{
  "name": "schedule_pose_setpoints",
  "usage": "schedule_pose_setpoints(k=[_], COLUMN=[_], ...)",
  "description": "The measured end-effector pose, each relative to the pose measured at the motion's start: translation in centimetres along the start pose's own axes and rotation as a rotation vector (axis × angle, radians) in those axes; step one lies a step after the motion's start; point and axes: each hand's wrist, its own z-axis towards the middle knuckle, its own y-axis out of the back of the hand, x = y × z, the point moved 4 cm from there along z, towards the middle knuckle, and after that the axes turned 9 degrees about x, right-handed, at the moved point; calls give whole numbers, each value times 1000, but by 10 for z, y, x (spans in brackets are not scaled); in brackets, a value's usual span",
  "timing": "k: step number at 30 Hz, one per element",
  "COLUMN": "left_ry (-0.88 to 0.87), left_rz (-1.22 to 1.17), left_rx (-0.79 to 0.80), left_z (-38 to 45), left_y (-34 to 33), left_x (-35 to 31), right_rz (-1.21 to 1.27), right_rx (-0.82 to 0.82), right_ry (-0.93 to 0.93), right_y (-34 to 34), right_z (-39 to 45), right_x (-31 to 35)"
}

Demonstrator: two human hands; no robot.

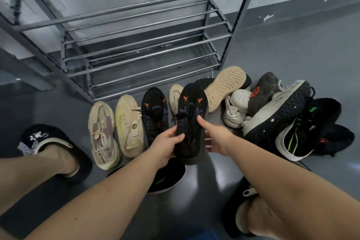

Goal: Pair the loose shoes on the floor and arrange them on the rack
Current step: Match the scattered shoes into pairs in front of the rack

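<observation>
A: Item in hand?

B: One black knit sneaker with orange chevron marks (190, 122), held above the floor (292, 48), toe pointing far. Left hand (165, 142) closed around its near left side, thumb across the upper. Right hand (216, 138) against its right edge, thumb pressed on the upper, fingers hidden beneath; it seems to be gripping too, though how firmly cannot be told.

A: Its mate?

B: Matching black sneaker (154, 115), same orange chevrons, on the floor just left of the held one, in a row with two beige knit sneakers (102, 132) (128, 124).

A: Handling note for this step?

B: Judgement only: set the held shoe down close beside its mate, toes level and pointing the same way, heel lowered first so the loose lace does not catch underneath. Then lift both as a pair onto a tier of the metal shoe rack (136, 45), soles resting across two bars so neither tips through the gap.

A: Rack status?

B: All visible tiers bare; no shoes placed yet.

A: Remaining stock?

B: Unsorted pile (272, 107) at right: a tan-soled shoe lying sole up, white and dark sneakers, black shoes with green accents. Another black shoe (167, 177) lies near, under the left forearm.

A: Readable markings?

B: Leftmost beige sneaker carries heel lettering reading roughly "APAOREN"; uncertain. The second beige one bears a small dark tag, illegible. Bluish lettering on the black pair cannot be made out. No brand confirmed.
</observation>
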Motion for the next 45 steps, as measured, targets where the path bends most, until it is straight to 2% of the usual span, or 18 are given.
schedule_pose_setpoints(k=[2, 4, 7, 8, 11, 14, 20, 24, 28, 31, 35, 40, 45], left_ry=[-44, -63, -22, 2, 88, 209, 407, 446, 324, 241, 276, 236, 205], left_rz=[-21, -29, -11, 22, 231, 448, 643, 519, 114, -35, 36, -177, -342], left_rx=[-56, -44, -39, -76, -343, -489, -464, -458, -469, -525, -394, -257, -204], left_z=[4, 7, 13, 15, 24, 32, 51, 56, 55, 56, 57, 37, 3], left_y=[10, 17, 32, 41, 77, 95, 105, 98, 79, 83, 85, 90, 96], left_x=[-12, -23, -29, -26, -9, 8, 20, 20, 33, 38, 35, 13, 0], right_rz=[-47, -133, -125, -129, -150, -126, -144, -198, -256, -273, -327, -256, -142], right_rx=[61, 23, -26, -41, -94, -110, -137, -129, -118, -114, -169, -151, -156], right_ry=[19, 90, 177, 193, 229, 214, 199, 133, 74, 55, 44, 48, 107], right_y=[-17, -26, -34, -34, -31, -26, -18, -13, -11, -10, -3, -11, -27], right_z=[5, 17, 35, 38, 46, 51, 65, 76, 81, 84, 82, 68, 40], right_x=[9, 19, 31, 32, 32, 26, 16, 11, 13, 11, 12, 22, 27])
